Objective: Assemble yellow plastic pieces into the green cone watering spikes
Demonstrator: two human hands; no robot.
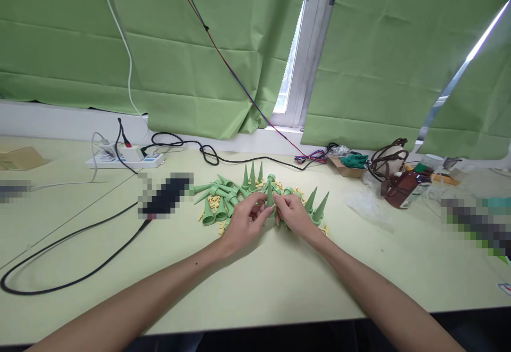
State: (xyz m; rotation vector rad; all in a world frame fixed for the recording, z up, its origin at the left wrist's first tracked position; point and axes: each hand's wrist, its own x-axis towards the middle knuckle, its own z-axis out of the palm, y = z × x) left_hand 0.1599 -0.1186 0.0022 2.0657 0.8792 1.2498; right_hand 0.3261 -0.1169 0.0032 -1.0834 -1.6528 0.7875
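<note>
My left hand point(248, 218) is closed on a green cone point(270, 195), which stands point up between my hands. My right hand point(293, 214) meets it from the other side, its fingers pinched at the cone's lower part; whether they hold a small piece there is too small to tell. Around and behind my hands lie several green cones point(208, 212), some upright and some on their sides. Small yellow pieces point(214, 202) are scattered among them.
A blurred dark device point(167, 195) with a black cable lies left of the pile. Behind it sits a white power strip point(125, 157). To the right are a brown bottle point(407, 188), clear plastic bags point(369, 208) and a small cardboard box point(346, 168).
</note>
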